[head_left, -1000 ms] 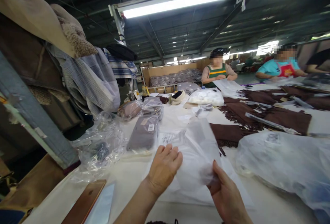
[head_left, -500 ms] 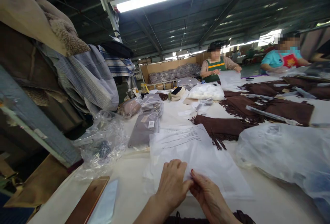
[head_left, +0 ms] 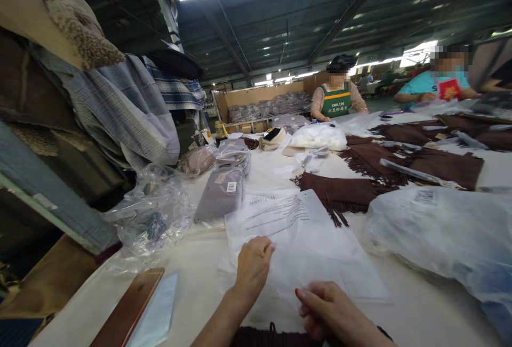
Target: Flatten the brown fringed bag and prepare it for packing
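Note:
A translucent plastic bag [head_left: 340, 261] with printed lines lies on the white table [head_left: 192, 293] in front of me. My left hand [head_left: 254, 264] is over its near left part, fingers curled and pressed together; what they pinch is too small to make out. To the right, my right hand [head_left: 320, 304] hovers at the bag's near edge, its fingers curled and partly blurred; anything between them is hidden. The hands are apart. Dark brown fringed fabric [head_left: 260, 336] shows at the bottom edge, below both hands.
Wrapped grey packs [head_left: 220, 195] and crumpled clear plastic [head_left: 154, 219] lie left, a brown phone-like slab [head_left: 130, 309] nearer. Brown fringed pieces [head_left: 344, 191] and a large filled bag [head_left: 444, 240] are right. Two people [head_left: 338, 103] work across the table; clothes [head_left: 120, 107] hang left.
My hands, close together before, have moved apart, the left one up and to the left. The view has shifted slightly. A person across the table has lowered a translucent sheet.

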Action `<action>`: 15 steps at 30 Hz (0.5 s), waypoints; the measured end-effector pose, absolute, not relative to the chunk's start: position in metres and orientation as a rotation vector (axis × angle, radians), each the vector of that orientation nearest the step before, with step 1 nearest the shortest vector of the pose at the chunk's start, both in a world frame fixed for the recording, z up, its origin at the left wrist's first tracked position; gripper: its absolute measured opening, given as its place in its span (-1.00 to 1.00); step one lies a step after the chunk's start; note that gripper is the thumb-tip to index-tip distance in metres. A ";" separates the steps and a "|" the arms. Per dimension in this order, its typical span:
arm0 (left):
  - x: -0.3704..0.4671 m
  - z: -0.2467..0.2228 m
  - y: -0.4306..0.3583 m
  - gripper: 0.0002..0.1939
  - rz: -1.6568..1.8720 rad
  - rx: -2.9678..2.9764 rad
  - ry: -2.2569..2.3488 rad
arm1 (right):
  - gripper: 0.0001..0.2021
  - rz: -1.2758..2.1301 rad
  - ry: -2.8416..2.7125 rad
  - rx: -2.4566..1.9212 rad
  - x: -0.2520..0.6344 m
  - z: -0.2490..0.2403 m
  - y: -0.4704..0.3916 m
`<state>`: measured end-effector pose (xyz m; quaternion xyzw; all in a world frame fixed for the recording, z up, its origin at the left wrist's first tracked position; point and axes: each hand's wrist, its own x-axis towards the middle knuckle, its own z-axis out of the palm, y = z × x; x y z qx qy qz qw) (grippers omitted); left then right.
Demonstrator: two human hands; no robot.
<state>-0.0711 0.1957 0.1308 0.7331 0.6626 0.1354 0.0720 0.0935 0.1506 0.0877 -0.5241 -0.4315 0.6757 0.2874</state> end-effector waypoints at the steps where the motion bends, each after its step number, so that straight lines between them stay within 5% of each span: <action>1: -0.072 0.132 0.196 -0.77 0.404 2.237 1.978 | -0.57 1.690 -1.425 -1.453 0.096 0.095 0.148; 4: -0.072 0.132 0.194 -0.81 0.386 2.354 1.938 | -0.56 0.926 -1.998 -1.438 0.106 0.119 0.145; 8: -0.072 0.130 0.192 -0.82 0.375 2.503 1.891 | -0.79 -0.170 -2.026 -1.224 0.109 0.132 0.158; 11: -0.070 0.130 0.192 -0.81 0.386 2.590 1.863 | -0.59 -0.396 -2.096 -1.214 0.105 0.117 0.178; 15: -0.069 0.128 0.190 -0.74 0.383 2.681 1.875 | -0.59 -0.322 -2.252 -1.242 0.111 0.084 0.199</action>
